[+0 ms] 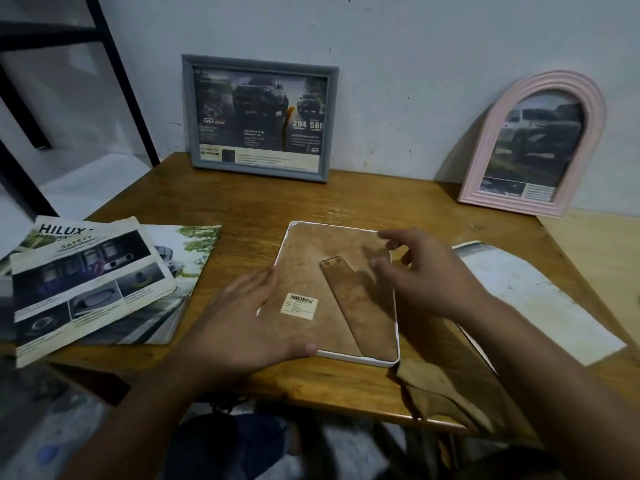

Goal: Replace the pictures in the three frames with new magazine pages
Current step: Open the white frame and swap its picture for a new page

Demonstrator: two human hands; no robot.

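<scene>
— Steadying the white frame (397, 341) face-down on the table (242, 206), our left hand (249, 317) lies flat and spread on its brown backing, gripping nothing.

— And our right hand (429, 275)?

— Hovering over the far corner, fingers loosely parted, empty; we judge it's after a backing tab. Magazine pages (90, 282) wait just left of the left hand.

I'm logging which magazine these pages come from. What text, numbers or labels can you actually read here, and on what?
"HILUX" and "SAFETY": top magazine page at left.
"204" and "500": page in the grey frame.
"ART": same page, lower right; its other lines are too small to read.
Barcode sticker on the white frame's backing board: print too small.
Caption in the pink arched frame: blurred, unreadable.
</scene>
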